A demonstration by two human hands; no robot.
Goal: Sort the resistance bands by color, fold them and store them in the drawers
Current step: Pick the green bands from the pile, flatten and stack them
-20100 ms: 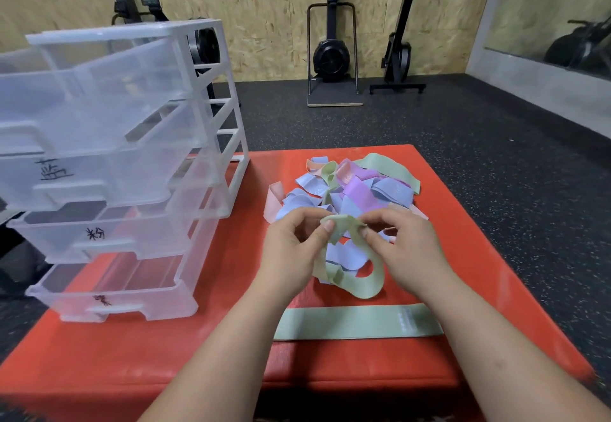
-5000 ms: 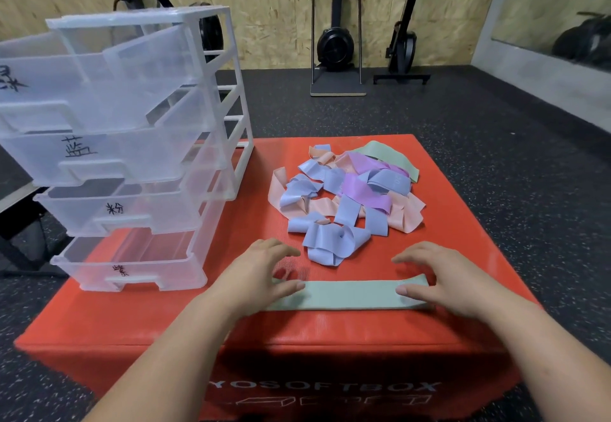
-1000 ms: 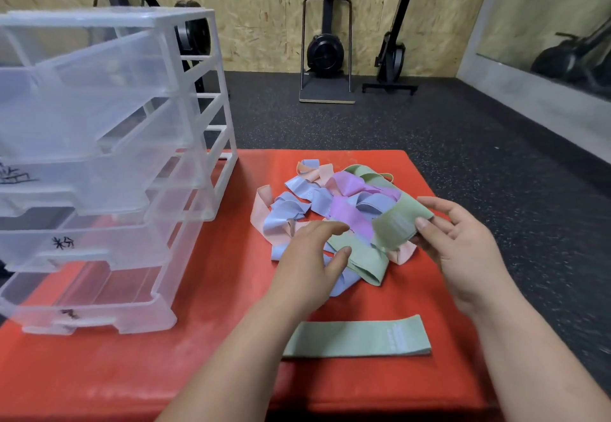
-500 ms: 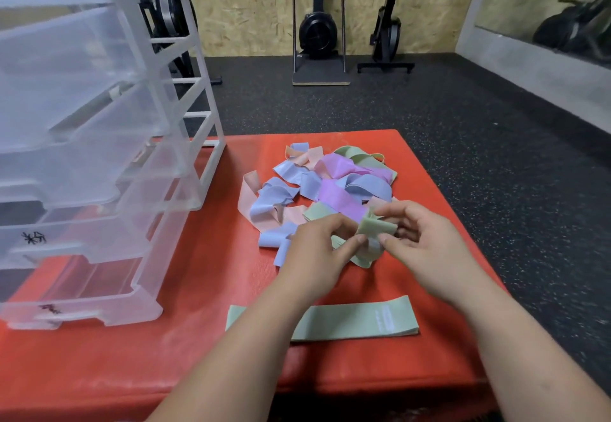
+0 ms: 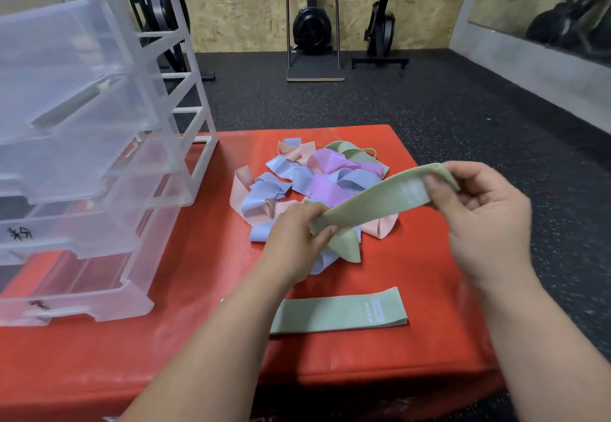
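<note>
Aloft, green band (image 5: 373,202), left hand (image 5: 299,235), right hand (image 5: 479,213) pinching ends

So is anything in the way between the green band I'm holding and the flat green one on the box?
Nothing visible. The held green band is stretched between both hands above the pile; bare red box top lies between it and the flat green band.

Open mat left of the pile
Bare red mat (image 5: 198,276) lies between drawer unit (image 5: 99,144) and band pile (image 5: 310,187); flat green band (image 5: 337,314) occupies the near edge.
</note>
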